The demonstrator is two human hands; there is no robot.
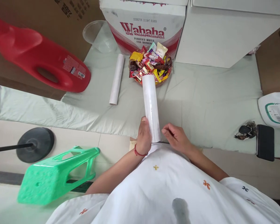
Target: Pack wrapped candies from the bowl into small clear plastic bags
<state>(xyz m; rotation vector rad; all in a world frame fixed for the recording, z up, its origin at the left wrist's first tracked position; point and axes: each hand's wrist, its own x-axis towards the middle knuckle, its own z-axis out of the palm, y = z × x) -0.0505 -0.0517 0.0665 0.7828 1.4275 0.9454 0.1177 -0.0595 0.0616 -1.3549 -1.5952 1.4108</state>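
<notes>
A thick white roll points away from me at the table's near edge, its far end in front of a bowl of wrapped candies. My left hand holds the roll near its lower end, thumb along its left side. To the right of the roll is my right hand, its fingers curled together and apart from the roll; whether anything is inside them is hidden. A thinner white tube lies on the table to the left of the bowl.
Behind the bowl stands a Wahaha carton, with a white box to its right. A red jug is at left. Keys, a black phone and a white bottle are at right. A green stool is lower left.
</notes>
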